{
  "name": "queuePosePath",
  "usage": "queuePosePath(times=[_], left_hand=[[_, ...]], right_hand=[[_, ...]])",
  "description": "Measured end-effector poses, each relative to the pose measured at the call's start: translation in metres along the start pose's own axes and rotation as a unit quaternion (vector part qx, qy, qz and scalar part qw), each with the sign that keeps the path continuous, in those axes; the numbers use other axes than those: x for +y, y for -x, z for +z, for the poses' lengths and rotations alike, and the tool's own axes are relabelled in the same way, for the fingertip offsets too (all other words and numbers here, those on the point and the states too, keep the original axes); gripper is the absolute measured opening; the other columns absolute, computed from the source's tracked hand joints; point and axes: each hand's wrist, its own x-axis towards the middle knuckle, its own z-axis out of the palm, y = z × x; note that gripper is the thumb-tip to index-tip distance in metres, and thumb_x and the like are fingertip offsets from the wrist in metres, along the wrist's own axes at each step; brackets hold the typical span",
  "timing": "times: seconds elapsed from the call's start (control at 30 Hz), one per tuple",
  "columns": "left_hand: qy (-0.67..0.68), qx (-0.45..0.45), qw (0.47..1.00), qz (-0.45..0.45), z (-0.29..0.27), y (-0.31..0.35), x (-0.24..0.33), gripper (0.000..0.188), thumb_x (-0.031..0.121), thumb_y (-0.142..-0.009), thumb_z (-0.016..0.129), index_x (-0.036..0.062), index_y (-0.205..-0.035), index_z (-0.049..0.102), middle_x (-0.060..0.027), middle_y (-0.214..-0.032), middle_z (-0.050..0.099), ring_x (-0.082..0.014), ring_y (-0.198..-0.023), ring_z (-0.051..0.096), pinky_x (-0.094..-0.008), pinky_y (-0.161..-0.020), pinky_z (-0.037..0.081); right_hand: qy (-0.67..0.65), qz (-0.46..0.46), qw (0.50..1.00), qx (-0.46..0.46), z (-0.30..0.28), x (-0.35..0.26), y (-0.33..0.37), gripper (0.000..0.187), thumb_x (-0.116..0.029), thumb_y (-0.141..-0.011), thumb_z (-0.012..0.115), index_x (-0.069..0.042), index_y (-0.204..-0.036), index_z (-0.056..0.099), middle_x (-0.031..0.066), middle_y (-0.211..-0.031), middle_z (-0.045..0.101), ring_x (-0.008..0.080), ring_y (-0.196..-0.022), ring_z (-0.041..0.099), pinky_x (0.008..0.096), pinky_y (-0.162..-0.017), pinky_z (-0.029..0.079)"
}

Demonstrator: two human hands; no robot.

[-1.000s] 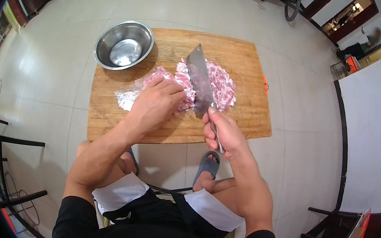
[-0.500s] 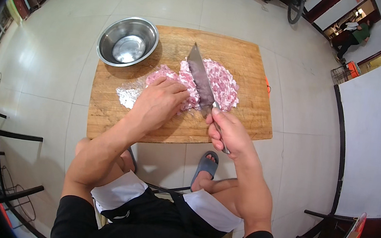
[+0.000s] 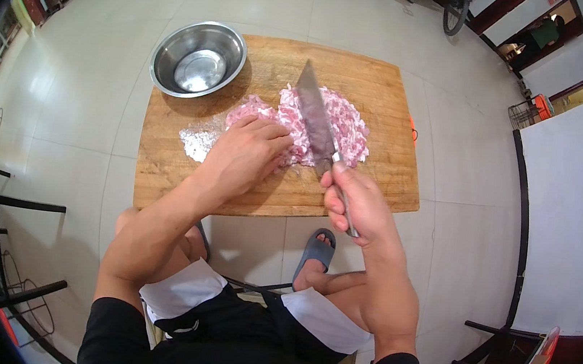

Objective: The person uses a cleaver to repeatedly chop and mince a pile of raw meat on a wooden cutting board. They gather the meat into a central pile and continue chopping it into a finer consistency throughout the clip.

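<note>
A wooden cutting board (image 3: 382,182) lies in front of me with a spread of chopped pink and white meat (image 3: 348,125) across its middle. My right hand (image 3: 363,204) is wrapped round the handle of a cleaver (image 3: 314,116). The blade, slightly blurred, points away from me over the meat. My left hand (image 3: 248,149) rests on the left part of the meat, fingers together and bent over it, close to the blade; the fingertips are partly hidden. Beside that hand lies a whitish patch of scraps (image 3: 198,143).
A steel bowl (image 3: 162,77) with nothing in it stands on the board's far left corner. My slippered foot (image 3: 316,252) is below the near edge. Black metal legs (image 3: 19,203) stand at left, a bicycle wheel (image 3: 456,9) far right. Another person (image 3: 545,33) is at the far right doorway.
The cleaver and my right hand have shifted slightly to the right. My left hand stays on the meat. The person far off has moved further into the doorway.
</note>
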Motion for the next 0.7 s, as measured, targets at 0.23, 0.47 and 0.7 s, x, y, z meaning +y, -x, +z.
queuePosePath(times=[0.23,0.47,0.7], left_hand=[[0.001,0.0,1.0,0.008,0.001,-0.001,0.0,0.037,0.013,-0.089,0.078,0.0052,-0.124,0.074,-0.0113,-0.128,0.072,-0.033,-0.121,0.066,-0.045,-0.109,0.049],[0.006,-0.017,1.0,-0.007,-0.005,-0.001,0.002,0.034,0.013,-0.09,0.077,0.0046,-0.123,0.074,-0.0118,-0.13,0.072,-0.0339,-0.121,0.066,-0.0452,-0.108,0.05],[0.012,-0.012,1.0,-0.001,-0.001,0.0,-0.001,0.032,0.014,-0.09,0.078,0.005,-0.121,0.075,-0.0117,-0.127,0.074,-0.0332,-0.119,0.068,-0.0459,-0.109,0.05]], right_hand=[[-0.078,-0.209,0.974,-0.034,-0.008,0.004,0.026,0.039,-0.039,-0.118,0.048,-0.003,-0.106,0.058,0.0003,-0.067,0.052,0.0085,-0.046,0.044,0.026,-0.044,0.037],[-0.028,0.013,1.0,0.002,-0.001,0.003,0.0,0.038,-0.039,-0.118,0.049,-0.004,-0.109,0.058,-0.0015,-0.066,0.051,0.0083,-0.047,0.045,0.0266,-0.045,0.036],[0.012,-0.175,0.984,-0.009,0.0,0.008,0.021,0.037,-0.038,-0.118,0.05,-0.003,-0.108,0.059,-0.0015,-0.067,0.051,0.007,-0.048,0.045,0.0246,-0.045,0.038]])
